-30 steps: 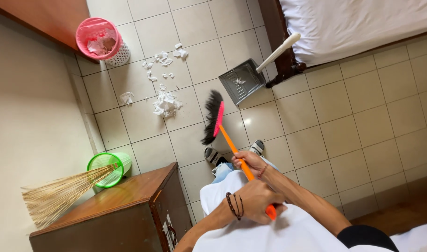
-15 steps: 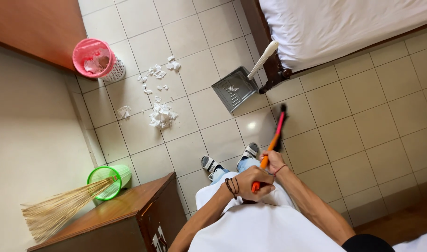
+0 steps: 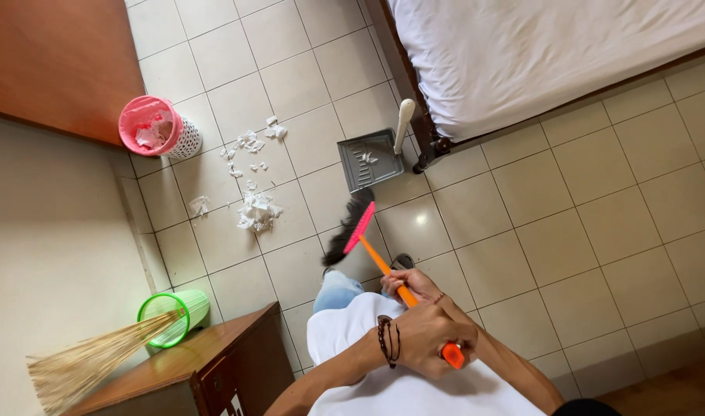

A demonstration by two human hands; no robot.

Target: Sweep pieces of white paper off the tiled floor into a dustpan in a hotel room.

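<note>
Hands on the broom

Broom (image 3: 368, 245) with an orange handle and a pink head with dark bristles sits in both of the person's hands, its head resting on the tiled floor (image 3: 568, 231) just near of the grey dustpan (image 3: 369, 159). Left hand (image 3: 425, 339), wearing dark bead bracelets at the wrist, is curled tightly around the near end of the handle, fingers fully closed. Right hand (image 3: 408, 283) grips the handle further along, also wrapped shut around it, partly hidden behind the shaft.

Dustpan lies flat by the bed's (image 3: 537, 54) corner leg, its pale handle leaning against the frame, with a few white scraps inside. Left of the broom head, torn paper scraps (image 3: 254, 209) are scattered across the tiles. Far left stands a pink wastebasket (image 3: 152, 129) holding crumpled paper. At near left, a green bin (image 3: 173, 317) lies tipped beside a wooden cabinet (image 3: 206, 370), with a straw broom (image 3: 90, 362) sticking out.
</note>
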